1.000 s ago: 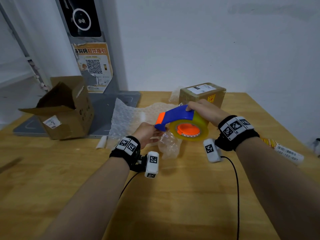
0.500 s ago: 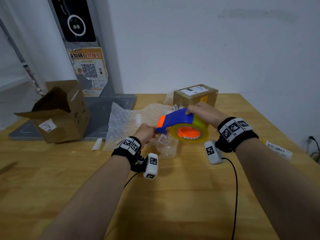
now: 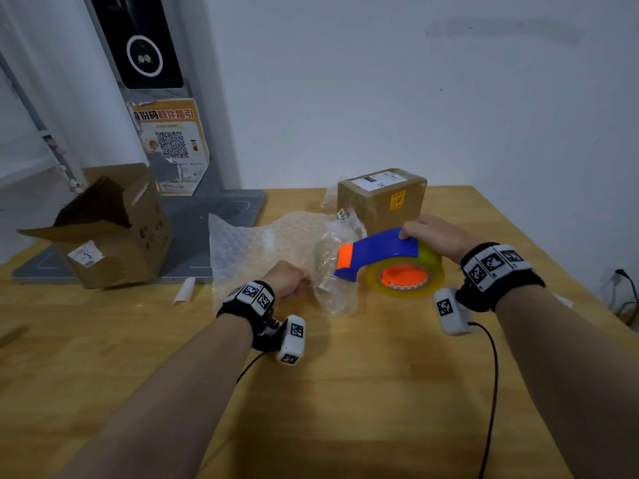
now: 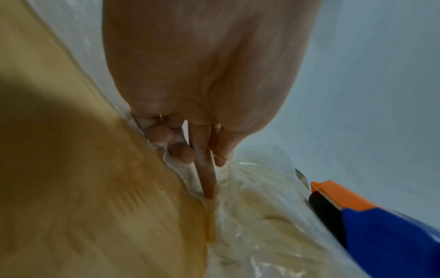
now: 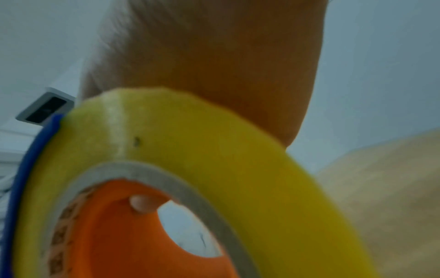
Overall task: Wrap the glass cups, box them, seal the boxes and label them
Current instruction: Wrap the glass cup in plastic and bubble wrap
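A glass cup rolled in bubble wrap [image 3: 333, 274] lies on the wooden table [image 3: 345, 392]. My left hand [image 3: 287, 280] pinches the wrap at its left side. In the left wrist view the index finger [image 4: 205, 175] lies straight along the bubble-wrapped cup [image 4: 262, 216] and the other fingers are curled. My right hand [image 3: 428, 233] grips a blue and orange tape dispenser [image 3: 380, 252] carrying a yellow tape roll [image 3: 404, 278]. The dispenser's orange nose touches the wrap's right side. In the right wrist view a fingertip [image 5: 140, 205] shows through the core of the tape roll [image 5: 190, 146].
A sealed, labelled cardboard box [image 3: 382, 198] stands behind the dispenser. An open cardboard box [image 3: 110, 233] sits at the far left on a grey base plate [image 3: 207, 216]. A loose bubble wrap sheet [image 3: 256, 243] is spread between them. A small white strip [image 3: 185, 290] lies nearby.
My right hand has carried the tape dispenser to the right and lower, away from my left hand. The left hand has stayed on the wrapped cup.
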`<state>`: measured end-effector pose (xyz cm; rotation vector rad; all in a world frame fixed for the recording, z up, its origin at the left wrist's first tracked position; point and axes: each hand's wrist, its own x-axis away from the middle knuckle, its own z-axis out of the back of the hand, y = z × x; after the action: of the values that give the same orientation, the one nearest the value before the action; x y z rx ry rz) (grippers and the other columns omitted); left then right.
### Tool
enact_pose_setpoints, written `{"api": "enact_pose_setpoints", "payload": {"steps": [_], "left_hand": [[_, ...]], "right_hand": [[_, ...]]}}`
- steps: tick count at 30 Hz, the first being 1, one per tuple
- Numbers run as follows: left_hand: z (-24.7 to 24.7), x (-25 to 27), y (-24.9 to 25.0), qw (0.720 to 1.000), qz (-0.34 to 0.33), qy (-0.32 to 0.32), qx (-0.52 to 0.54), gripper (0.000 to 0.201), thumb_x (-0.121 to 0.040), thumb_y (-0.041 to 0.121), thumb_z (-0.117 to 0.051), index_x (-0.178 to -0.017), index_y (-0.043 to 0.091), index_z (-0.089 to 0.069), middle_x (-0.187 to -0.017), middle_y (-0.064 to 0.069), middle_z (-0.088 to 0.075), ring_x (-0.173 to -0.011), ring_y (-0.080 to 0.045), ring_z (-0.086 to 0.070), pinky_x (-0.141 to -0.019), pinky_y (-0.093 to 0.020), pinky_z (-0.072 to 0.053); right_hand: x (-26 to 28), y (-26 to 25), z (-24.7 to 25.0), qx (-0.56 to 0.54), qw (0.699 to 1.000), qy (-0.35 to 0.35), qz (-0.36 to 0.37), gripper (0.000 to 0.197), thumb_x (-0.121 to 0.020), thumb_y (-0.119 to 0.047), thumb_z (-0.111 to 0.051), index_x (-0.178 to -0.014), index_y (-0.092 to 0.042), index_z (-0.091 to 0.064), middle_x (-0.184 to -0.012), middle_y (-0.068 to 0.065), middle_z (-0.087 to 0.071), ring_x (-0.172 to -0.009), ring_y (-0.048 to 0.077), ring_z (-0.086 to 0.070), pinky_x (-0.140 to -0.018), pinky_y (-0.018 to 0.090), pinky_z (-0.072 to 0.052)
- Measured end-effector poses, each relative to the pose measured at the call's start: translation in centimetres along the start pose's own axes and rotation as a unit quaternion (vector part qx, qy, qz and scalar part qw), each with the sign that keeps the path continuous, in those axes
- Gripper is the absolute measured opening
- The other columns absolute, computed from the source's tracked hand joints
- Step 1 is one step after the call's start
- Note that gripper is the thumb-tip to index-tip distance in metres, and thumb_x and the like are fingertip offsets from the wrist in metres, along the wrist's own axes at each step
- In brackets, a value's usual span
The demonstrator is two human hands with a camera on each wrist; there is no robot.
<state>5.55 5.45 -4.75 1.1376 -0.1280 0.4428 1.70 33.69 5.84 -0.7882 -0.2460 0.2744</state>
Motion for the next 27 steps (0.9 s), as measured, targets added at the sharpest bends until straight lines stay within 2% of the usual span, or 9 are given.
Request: {"api": "enact_pose_setpoints", "payload": {"steps": [2, 5, 8, 14, 19, 22, 24, 26, 27], "left_hand": [[-0.1, -0.3, 0.2, 0.999, -0.006, 0.002, -0.033, 0.027, -0.099, 0.015, -0.058, -0.074, 0.008, -0.066, -0.068, -0.006, -0.063, -0.053, -0.017, -0.056, -0.041, -0.014, -0.039], [-0.2, -0.6, -0.1, 0.999, -0.011, 0.021, -0.041, 0.024, -0.093, 0.022, -0.067, -0.082, 0.001, -0.074, -0.071, -0.008, -0.068, -0.072, -0.025, -0.064, -0.072, -0.03, -0.055], [-0.8, -0.7, 0.1, 0.994, -0.009, 0.062, -0.092, 0.028, -0.091, 0.029, -0.069, -0.085, 0.002, -0.074, -0.074, -0.005, -0.071, -0.075, -0.022, -0.066, -0.065, -0.026, -0.048], [-1.8, -0.5, 0.9, 0.971, 0.0, 0.12, -0.207, 0.036, -0.09, 0.046, -0.068, -0.094, 0.01, -0.061, -0.097, -0.009, -0.067, -0.096, -0.032, -0.065, -0.076, -0.033, -0.049], [-1.7, -1.0, 0.8, 0.975, -0.013, 0.102, -0.198, 0.035, -0.094, 0.042, -0.066, -0.097, 0.008, -0.059, -0.102, -0.011, -0.068, -0.089, -0.03, -0.061, -0.075, -0.033, -0.047], [-0.9, -0.8, 0.6, 0.976, -0.016, 0.097, -0.196, 0.047, -0.093, 0.042, -0.069, -0.121, 0.006, -0.059, -0.112, -0.01, -0.063, -0.106, -0.031, -0.062, -0.083, -0.032, -0.047], [-0.6, -0.6, 0.7, 0.983, -0.051, 0.121, -0.125, 0.048, -0.092, 0.03, -0.073, -0.131, 0.008, -0.056, -0.127, -0.01, -0.062, -0.115, -0.029, -0.062, -0.094, -0.033, -0.05], [-0.8, -0.1, 1.3, 0.987, -0.094, 0.118, -0.051, 0.028, -0.093, 0.014, -0.071, -0.12, 0.01, -0.066, -0.119, -0.008, -0.068, -0.108, -0.022, -0.063, -0.091, -0.03, -0.051], [-1.0, 0.3, 1.8, 0.991, -0.099, 0.084, -0.032, 0.019, -0.093, 0.01, -0.068, -0.112, 0.011, -0.071, -0.109, -0.007, -0.071, -0.102, -0.02, -0.063, -0.085, -0.029, -0.051]], "right_hand": [[-0.2, 1.3, -0.4, -0.017, 1.0, -0.012, 0.0, 0.036, -0.07, -0.05, -0.059, -0.064, -0.022, -0.037, -0.07, 0.002, -0.034, -0.069, 0.023, -0.034, -0.07, 0.039, -0.023], [-0.5, 2.7, -0.9, -0.029, 0.999, -0.016, 0.005, 0.043, -0.097, -0.023, -0.056, -0.059, -0.021, -0.035, -0.049, -0.013, -0.033, -0.051, 0.01, -0.034, -0.062, 0.033, -0.023], [-1.0, 3.2, -1.2, -0.02, 1.0, -0.017, 0.005, 0.044, -0.1, -0.018, -0.052, -0.059, -0.021, -0.036, -0.047, -0.013, -0.035, -0.053, 0.011, -0.035, -0.062, 0.034, -0.024], [-1.6, 3.0, -1.9, -0.023, 0.999, -0.019, 0.018, 0.043, -0.1, -0.02, -0.051, -0.059, -0.021, -0.038, -0.051, -0.011, -0.037, -0.051, 0.01, -0.037, -0.064, 0.034, -0.026], [-1.8, 2.9, -2.1, -0.019, 1.0, -0.016, 0.011, 0.043, -0.101, -0.02, -0.051, -0.06, -0.021, -0.037, -0.05, -0.012, -0.035, -0.049, 0.01, -0.035, -0.062, 0.033, -0.024], [-1.8, 3.2, -1.9, -0.015, 1.0, -0.007, 0.003, 0.044, -0.1, -0.022, -0.052, -0.058, -0.022, -0.037, -0.047, -0.013, -0.034, -0.054, 0.014, -0.034, -0.063, 0.035, -0.024], [-1.7, 3.3, -1.8, -0.014, 1.0, -0.001, -0.002, 0.045, -0.1, -0.022, -0.053, -0.058, -0.022, -0.037, -0.05, -0.011, -0.035, -0.056, 0.016, -0.034, -0.063, 0.035, -0.024], [-1.7, 3.2, -1.8, -0.015, 1.0, -0.001, -0.002, 0.044, -0.099, -0.023, -0.053, -0.058, -0.021, -0.037, -0.053, -0.008, -0.035, -0.058, 0.018, -0.035, -0.065, 0.036, -0.024], [-1.6, 3.2, -1.9, -0.014, 1.0, -0.002, 0.001, 0.044, -0.099, -0.024, -0.054, -0.058, -0.021, -0.038, -0.052, -0.008, -0.036, -0.058, 0.018, -0.036, -0.066, 0.036, -0.025]]}}
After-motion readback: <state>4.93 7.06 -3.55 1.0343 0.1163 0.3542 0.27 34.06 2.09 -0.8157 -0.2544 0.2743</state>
